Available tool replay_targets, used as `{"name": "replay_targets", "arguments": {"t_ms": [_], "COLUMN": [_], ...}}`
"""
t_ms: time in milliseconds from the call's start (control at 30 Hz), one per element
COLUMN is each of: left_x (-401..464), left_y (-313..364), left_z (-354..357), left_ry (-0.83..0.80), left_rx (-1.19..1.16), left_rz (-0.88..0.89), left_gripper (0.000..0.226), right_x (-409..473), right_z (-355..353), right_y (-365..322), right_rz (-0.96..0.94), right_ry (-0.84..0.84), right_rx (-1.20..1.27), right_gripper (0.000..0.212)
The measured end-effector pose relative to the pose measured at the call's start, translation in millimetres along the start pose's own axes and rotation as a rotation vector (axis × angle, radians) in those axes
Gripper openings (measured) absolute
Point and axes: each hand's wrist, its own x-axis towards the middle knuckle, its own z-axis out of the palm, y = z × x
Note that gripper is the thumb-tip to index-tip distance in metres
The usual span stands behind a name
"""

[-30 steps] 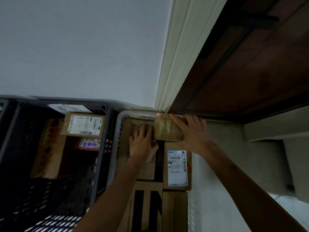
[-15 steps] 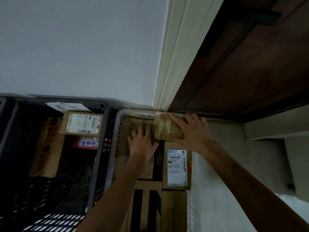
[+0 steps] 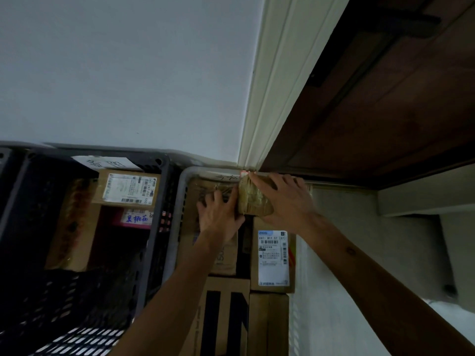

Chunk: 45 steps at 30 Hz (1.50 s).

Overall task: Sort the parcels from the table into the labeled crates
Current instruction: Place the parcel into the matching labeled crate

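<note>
**Taped parcel held at the far end of the grey crate**

Brown tape is wound all over a small parcel (image 3: pixel 253 201), which is seen just right of the frame's centre, at the far end of the grey crate (image 3: pixel 183 181). It is held between two hands. The right hand (image 3: pixel 288 201) is laid over its right side, fingers curled round the top edge. The left hand (image 3: pixel 218 214) is pressed against its left side, fingers spread and fairly straight, resting on a carton (image 3: pixel 195 201) beneath. Just below the parcel a box with a white label (image 3: pixel 272 258) is seen in the same crate, and more cartons (image 3: pixel 226 314) are packed at the lower edge. At the left a black crate (image 3: pixel 167 191) is stood just beside the grey one, with labelled boxes (image 3: pixel 127 187) inside. A white wall (image 3: pixel 128 73) fills the upper left; dark wood (image 3: pixel 385 98) fills the upper right.
</note>
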Motion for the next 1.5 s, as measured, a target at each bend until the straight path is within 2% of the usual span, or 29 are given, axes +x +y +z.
{"name": "replay_targets", "arguments": {"t_ms": [133, 433, 700, 1133, 1500], "left_x": [-2.7, -3.4, -4.8, -4.3, -8.7], "left_y": [-1.1, -5.0, -7.2, -1.4, -10.1], "left_z": [0.8, -0.4, -0.7, 4.4, 9.5], "left_ry": [0.000, 0.008, -0.001, 0.021, 0.019], "left_rx": [-0.018, -0.017, -0.011, -0.012, 0.031], "left_rz": [0.000, 0.008, -0.008, -0.031, 0.023], "left_gripper": [0.084, 0.081, 0.086, 0.090, 0.086], "right_x": [-1.5, 1.1, -1.9, 0.6, -7.4], "right_z": [-2.4, 3.3, 13.7, 19.8, 17.2], "right_y": [2.5, -6.3, -7.7, -10.4, -11.8], "right_rz": [0.008, 0.029, 0.033, 0.093, 0.081], "right_ry": [-0.056, -0.053, -0.020, -0.049, 0.043], "right_rx": [-0.015, -0.103, -0.069, -0.035, 0.021], "right_gripper": [0.105, 0.103, 0.111, 0.106, 0.101]}}
